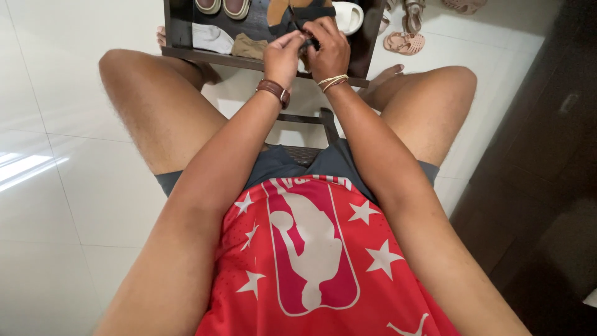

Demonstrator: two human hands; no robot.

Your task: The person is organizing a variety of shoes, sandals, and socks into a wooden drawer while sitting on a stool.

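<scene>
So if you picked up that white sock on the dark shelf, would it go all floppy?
Probably. The white sock on the dark wooden shoe shelf lies flat and creased, so it looks like soft cloth that would droop. It seems thin, so likely light. It should not roll or slide much. Both hands are busy with a dark shoe, not touching it.

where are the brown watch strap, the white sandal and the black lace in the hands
brown watch strap [273,91], head view, on the band at the left wrist
white sandal [348,17], head view, on its upper
black lace [297,20], head view, on the strand above the hands
</scene>
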